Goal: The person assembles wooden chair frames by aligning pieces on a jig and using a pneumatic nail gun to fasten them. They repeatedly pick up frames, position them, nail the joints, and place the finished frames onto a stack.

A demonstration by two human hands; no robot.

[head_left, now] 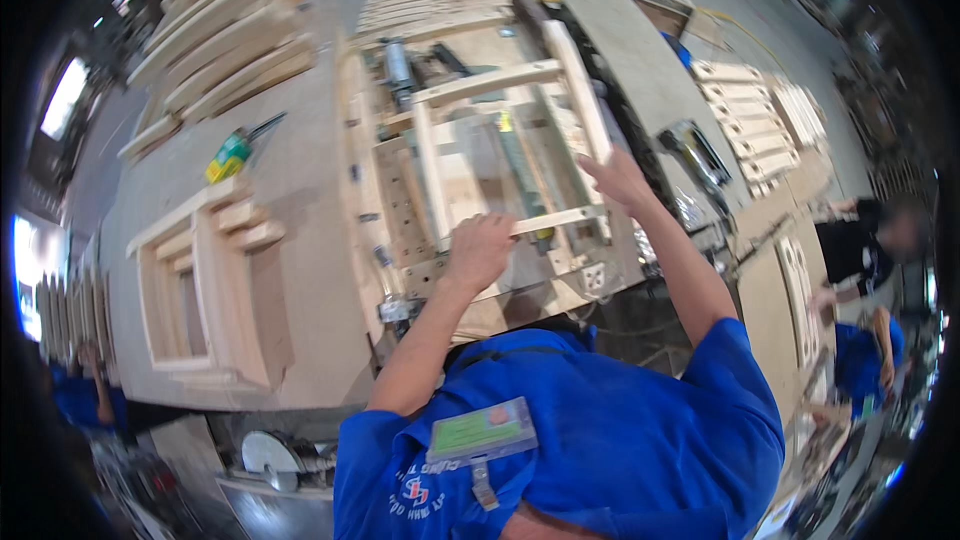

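A pale wooden frame (487, 82) made of four rails lies on a workbench jig (400, 202) in front of me. My left hand (478, 250) is closed around the near rail (560, 219) of the frame. My right hand (618, 180) rests with spread fingers on the right rail (575, 80), near its lower corner. My blue shirt fills the bottom of the view.
A stack of finished wooden frames (205, 290) sits at left, a green and yellow power tool (232, 154) behind it. Piles of wooden rails (225, 35) lie at back left, more parts (750, 115) at right. Other people in blue stand at right (865, 355) and lower left (85, 390).
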